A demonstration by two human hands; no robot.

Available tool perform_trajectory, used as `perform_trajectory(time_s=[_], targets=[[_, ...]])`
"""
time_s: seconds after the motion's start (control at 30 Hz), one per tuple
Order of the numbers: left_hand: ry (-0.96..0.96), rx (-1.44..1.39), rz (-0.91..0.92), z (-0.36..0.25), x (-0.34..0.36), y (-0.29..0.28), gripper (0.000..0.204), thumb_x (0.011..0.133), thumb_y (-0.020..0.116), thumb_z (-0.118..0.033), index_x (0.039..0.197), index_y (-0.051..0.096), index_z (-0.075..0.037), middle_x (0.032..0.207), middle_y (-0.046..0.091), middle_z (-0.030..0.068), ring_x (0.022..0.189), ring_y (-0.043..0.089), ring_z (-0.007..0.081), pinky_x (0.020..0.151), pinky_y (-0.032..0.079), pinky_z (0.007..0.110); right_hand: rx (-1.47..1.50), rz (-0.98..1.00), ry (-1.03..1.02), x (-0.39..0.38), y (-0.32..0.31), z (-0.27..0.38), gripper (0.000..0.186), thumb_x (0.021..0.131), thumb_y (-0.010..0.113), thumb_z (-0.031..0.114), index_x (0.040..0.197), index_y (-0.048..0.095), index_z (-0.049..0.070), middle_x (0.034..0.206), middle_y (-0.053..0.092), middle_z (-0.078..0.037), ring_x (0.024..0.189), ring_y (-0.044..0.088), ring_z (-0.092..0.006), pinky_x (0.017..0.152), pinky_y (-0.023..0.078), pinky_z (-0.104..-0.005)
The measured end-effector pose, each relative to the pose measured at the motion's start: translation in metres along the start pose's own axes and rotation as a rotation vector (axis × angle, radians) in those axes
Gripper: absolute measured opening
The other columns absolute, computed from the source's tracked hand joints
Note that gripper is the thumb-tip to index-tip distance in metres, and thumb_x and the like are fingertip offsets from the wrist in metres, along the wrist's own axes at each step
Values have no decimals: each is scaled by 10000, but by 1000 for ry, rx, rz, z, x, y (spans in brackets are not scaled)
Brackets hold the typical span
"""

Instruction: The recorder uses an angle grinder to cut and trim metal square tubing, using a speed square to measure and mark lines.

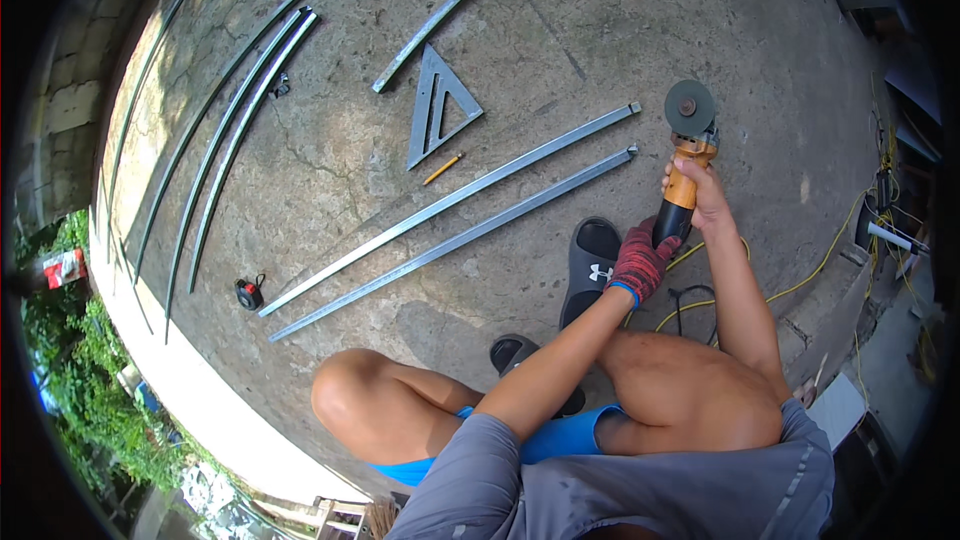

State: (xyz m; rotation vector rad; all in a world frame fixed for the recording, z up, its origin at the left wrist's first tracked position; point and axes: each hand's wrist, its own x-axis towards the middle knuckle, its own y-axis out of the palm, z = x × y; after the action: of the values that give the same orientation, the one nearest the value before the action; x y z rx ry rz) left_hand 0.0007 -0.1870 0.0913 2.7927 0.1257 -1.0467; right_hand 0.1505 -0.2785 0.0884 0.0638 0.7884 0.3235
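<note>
An orange and black angle grinder (pixel 680 175) with a grey disc is held upright in the picture at centre right, disc toward the top. My left hand (pixel 640 260), in a red and dark knit glove, is closed on its black handle. My bare right hand (pixel 705 195) grips the orange body higher up, near the head. To their left lie two straight silver metal bars (pixel 450 200) (pixel 452 242), a yellow pencil (pixel 443 168), a metal triangle square (pixel 420 130) and a short bar (pixel 425 35).
Several long metal strips (pixel 215 170) and a black tape measure (pixel 250 296) are on the concrete floor (pixel 530 310) at left, near a sunlit edge with plants beyond. Dark slides (pixel 585 270) are beside my legs. Yellow cable (pixel 800 290) and clutter line the right side.
</note>
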Motion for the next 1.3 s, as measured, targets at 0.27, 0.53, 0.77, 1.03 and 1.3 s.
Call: perform_trajectory(time_s=[0.27, 0.53, 0.77, 1.03, 1.3], targets=[[-17, -15, 15, 15, -5, 16, 594, 914, 628, -361, 1341, 444, 9, 1264, 529, 298, 1189, 535, 433, 1009, 432, 458, 138, 48, 86, -7, -25, -18, 319, 844, 718, 201, 1075, 557, 51, 876, 635, -75, 732, 646, -180, 681, 563, -328], [-62, 244, 227, -13, -4, 12, 690, 821, 721, -447, 1241, 481, 44, 1146, 628, 280, 1077, 631, 407, 910, 500, 457, 325, 109, 148, -16, -43, -33, 336, 861, 711, 247, 1077, 545, 51, 918, 616, -81, 808, 642, -202, 740, 567, -367], [31, 572, -56, -4, -10, 35, 638, 773, 753, -413, 1171, 509, 22, 1002, 678, 224, 922, 680, 385, 815, 544, 466, 303, 9, 144, -29, -35, -43, 375, 864, 725, 240, 1131, 565, 31, 921, 630, -89, 797, 643, -201, 745, 565, -363], [136, 690, 36, -2, 12, 27, 573, 772, 764, -417, 1151, 597, -21, 1059, 661, 179, 1002, 642, 361, 886, 503, 471, 200, -113, 113, -20, -74, -70, 351, 859, 737, 216, 1114, 575, 39, 896, 642, -79, 779, 641, -173, 712, 559, -330], [252, 1017, -402, -27, 90, -55, 611, 746, 792, -388, 1259, 592, -121, 1185, 596, 125, 1124, 558, 303, 948, 457, 442, 322, -159, 110, -26, -73, -82, 343, 857, 741, 222, 1078, 568, 24, 864, 637, -87, 745, 655, -193, 653, 568, -332]])
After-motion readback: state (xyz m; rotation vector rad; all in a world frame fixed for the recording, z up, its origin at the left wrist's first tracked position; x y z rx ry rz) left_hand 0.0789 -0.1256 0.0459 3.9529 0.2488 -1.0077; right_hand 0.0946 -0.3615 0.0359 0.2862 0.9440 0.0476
